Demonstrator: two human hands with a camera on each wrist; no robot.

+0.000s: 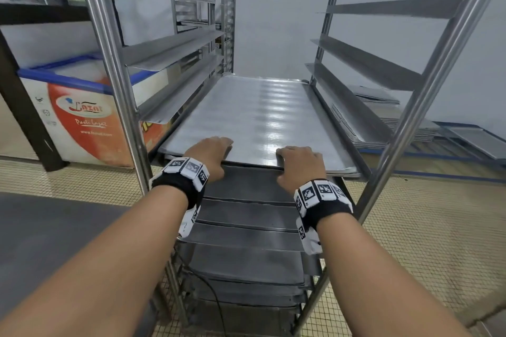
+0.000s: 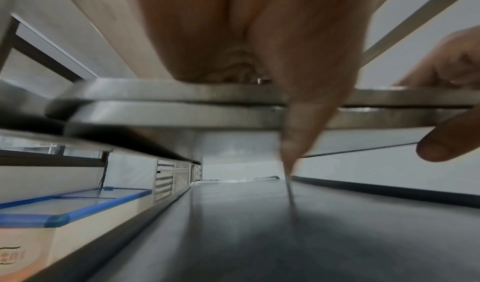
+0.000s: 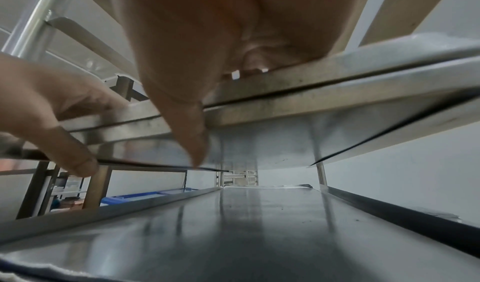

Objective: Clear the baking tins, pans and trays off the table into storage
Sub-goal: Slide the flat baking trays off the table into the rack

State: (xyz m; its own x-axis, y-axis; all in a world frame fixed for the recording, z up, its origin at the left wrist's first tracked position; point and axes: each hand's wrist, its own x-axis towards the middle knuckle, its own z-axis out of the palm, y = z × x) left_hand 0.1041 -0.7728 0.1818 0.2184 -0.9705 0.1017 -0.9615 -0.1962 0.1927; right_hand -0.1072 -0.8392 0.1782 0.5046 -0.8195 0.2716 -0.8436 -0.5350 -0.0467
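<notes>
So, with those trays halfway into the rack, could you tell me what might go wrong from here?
1. The wrist views show two stacked trays; the top one could slide off the lower as they go in.
2. The left hand and right hand hold the near rim with thumbs underneath, so a thumb might get pinched against the tray below.
3. The right edge sits close to the rack's runner and could catch if skewed.

Commercial bakery back room. Evidence: tall stainless tray rack (image 1: pixel 115 68) with angled runners, loaded with flat baking trays (image 1: pixel 254 115); second rack (image 1: pixel 216 8) behind; branded chest freezer (image 1: pixel 79 115); stacked trays (image 1: pixel 410 128); tiled floor (image 1: pixel 410 227).
</notes>
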